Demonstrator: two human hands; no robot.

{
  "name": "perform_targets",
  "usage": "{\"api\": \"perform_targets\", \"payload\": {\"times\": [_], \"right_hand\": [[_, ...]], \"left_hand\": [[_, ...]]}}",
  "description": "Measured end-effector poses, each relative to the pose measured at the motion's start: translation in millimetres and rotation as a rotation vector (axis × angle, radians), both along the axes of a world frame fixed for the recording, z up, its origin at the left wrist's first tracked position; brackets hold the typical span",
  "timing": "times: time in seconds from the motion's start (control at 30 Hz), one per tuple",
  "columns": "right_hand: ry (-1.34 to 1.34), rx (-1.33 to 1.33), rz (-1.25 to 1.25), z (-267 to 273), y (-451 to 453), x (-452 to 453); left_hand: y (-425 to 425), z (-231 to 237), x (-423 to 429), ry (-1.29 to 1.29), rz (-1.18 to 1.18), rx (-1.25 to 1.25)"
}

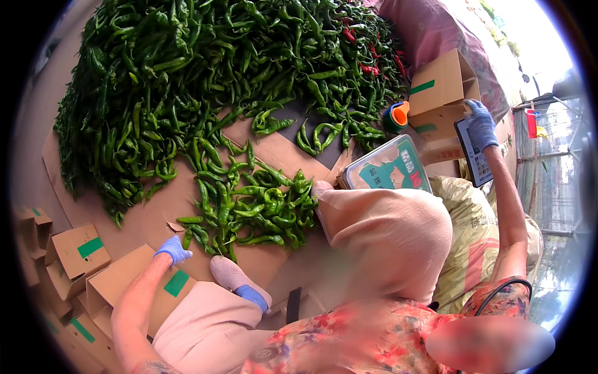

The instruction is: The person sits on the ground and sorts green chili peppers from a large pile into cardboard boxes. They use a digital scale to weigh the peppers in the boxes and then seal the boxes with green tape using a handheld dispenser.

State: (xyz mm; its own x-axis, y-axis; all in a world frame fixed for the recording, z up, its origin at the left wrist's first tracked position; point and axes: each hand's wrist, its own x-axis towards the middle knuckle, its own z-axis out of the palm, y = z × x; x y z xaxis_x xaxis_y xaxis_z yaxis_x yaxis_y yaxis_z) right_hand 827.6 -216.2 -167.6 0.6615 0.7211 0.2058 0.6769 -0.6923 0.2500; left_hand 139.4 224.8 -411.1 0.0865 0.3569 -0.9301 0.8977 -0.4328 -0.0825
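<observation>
My left hand, in a blue glove, holds nothing that I can see. It hovers beside the edge of an open cardboard box with green tape, left of a small heap of green chili peppers. My right hand, also blue-gloved, lies over the upper part of a dark-framed keypad panel, apparently from a scale; whether the fingers grip it is unclear. Beyond its fingertips stands a taped cardboard box. A clear-topped box with a green printed sheet rests by my right knee.
A large pile of green peppers fills the far side, with a few red peppers among them. An orange-and-blue tape dispenser sits by the upright box. Smaller cartons stand at left. A yellowish woven sack lies at right.
</observation>
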Motion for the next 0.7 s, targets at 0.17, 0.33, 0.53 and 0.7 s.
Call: {"api": "perform_targets", "payload": {"times": [0.17, 0.33, 0.53, 0.7], "right_hand": [[0.705, 0.038, -0.344, -205, 96, -38], [0.805, 0.236, -0.501, -335, 76, 17], [1.381, 0.488, -0.561, -312, 221, -144], [1.505, 0.288, -0.282, -228, 232, -200]], "left_hand": [[-39, -89, -17, -0.226, 0.247, 0.324], [-80, -164, 20, -0.516, 0.858, 0.226], [-81, -56, 155, -0.848, 1.252, -0.059], [-81, -30, 194, -1.153, 0.529, 0.424]]}}
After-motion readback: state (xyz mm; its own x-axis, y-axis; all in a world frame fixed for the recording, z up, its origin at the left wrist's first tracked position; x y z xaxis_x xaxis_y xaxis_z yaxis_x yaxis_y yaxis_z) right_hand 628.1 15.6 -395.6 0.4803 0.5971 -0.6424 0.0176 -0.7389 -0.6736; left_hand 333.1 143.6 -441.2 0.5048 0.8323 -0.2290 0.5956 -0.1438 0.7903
